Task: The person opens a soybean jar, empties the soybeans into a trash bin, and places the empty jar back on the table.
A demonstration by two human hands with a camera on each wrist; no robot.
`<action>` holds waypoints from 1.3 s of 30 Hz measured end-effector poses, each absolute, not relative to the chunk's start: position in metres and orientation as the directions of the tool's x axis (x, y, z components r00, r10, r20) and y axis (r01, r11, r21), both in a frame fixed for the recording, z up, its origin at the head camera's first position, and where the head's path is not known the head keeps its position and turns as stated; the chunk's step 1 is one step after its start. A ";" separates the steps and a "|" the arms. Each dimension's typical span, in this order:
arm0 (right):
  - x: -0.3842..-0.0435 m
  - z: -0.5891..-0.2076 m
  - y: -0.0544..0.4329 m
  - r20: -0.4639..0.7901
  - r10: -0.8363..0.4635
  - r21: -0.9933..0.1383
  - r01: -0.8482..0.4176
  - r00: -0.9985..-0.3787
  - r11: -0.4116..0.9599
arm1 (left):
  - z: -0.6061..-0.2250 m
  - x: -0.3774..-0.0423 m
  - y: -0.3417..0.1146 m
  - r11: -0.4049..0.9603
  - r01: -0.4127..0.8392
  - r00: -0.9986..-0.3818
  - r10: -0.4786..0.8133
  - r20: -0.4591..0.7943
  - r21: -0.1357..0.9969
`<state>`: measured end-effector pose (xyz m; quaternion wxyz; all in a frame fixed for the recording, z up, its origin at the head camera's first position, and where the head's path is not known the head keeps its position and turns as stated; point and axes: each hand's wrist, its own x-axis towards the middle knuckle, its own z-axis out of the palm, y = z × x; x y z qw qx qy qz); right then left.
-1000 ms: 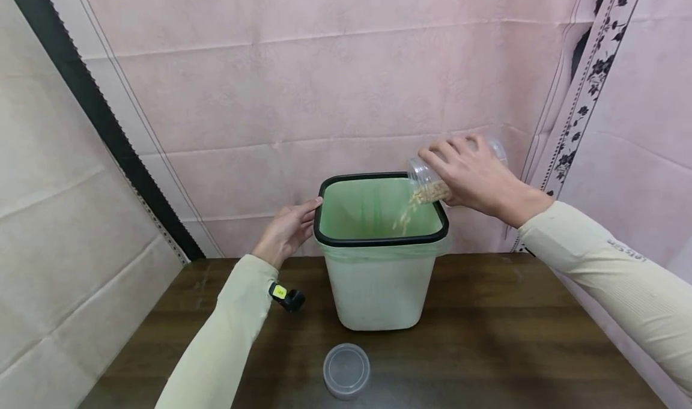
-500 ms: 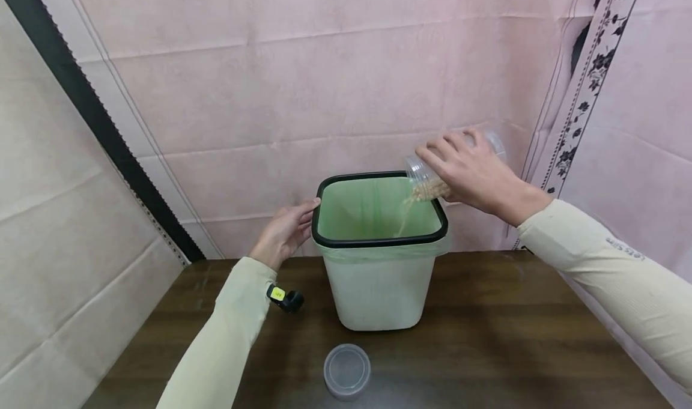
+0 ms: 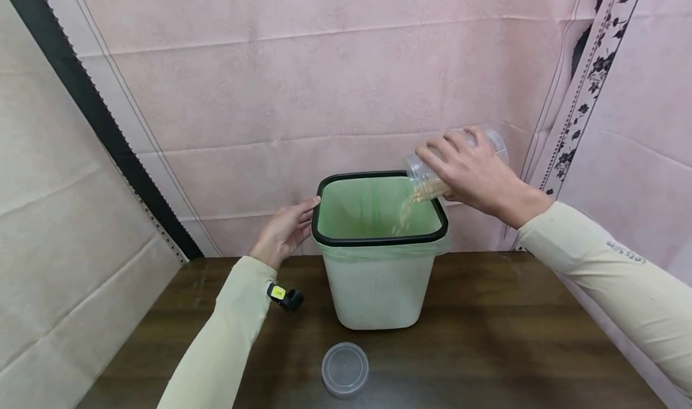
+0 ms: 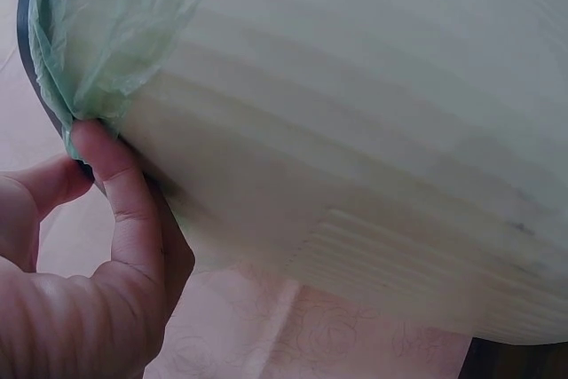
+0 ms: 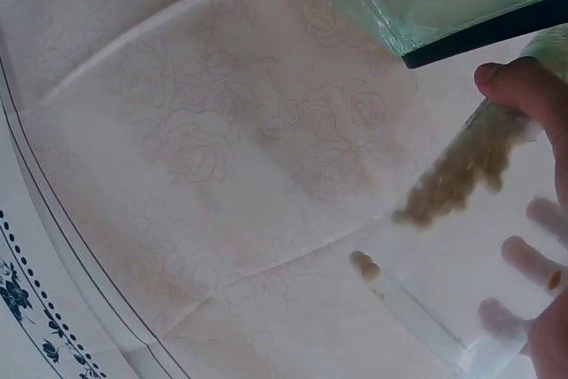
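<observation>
A white trash can (image 3: 378, 289) with a black rim and a green liner bag (image 3: 357, 208) stands on the table. My left hand (image 3: 283, 235) pinches its rim at the left; the left wrist view shows thumb and finger on the rim and the bag's fold (image 4: 98, 68). Over the right rim, my right hand (image 3: 473, 172) grips a clear plastic jar (image 3: 494, 142), tilted mouth-down. Small pale pieces (image 3: 406, 211), like beans or grains, fall from it into the bag. More pieces (image 5: 461, 175) lie along the jar's lower wall in the right wrist view.
A round translucent lid (image 3: 345, 370) lies on the dark wooden table (image 3: 486, 337) in front of the can. Pale pink cloth (image 3: 270, 96) hangs behind, with more cloth at both sides. A small black device (image 3: 286, 296) is strapped to my left wrist.
Pieces keep falling from the jar; the stream thinned half a second ago and is thicker now. Both hands stay almost where they were.
</observation>
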<state>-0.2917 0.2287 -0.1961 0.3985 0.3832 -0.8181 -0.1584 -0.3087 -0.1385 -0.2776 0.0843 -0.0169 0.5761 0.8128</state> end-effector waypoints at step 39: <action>-0.295 -0.175 0.224 0.598 -0.796 0.757 -0.260 -0.096 0.600 | -0.277 -0.308 -0.138 -0.315 -0.161 -0.985 0.115 -0.131 0.935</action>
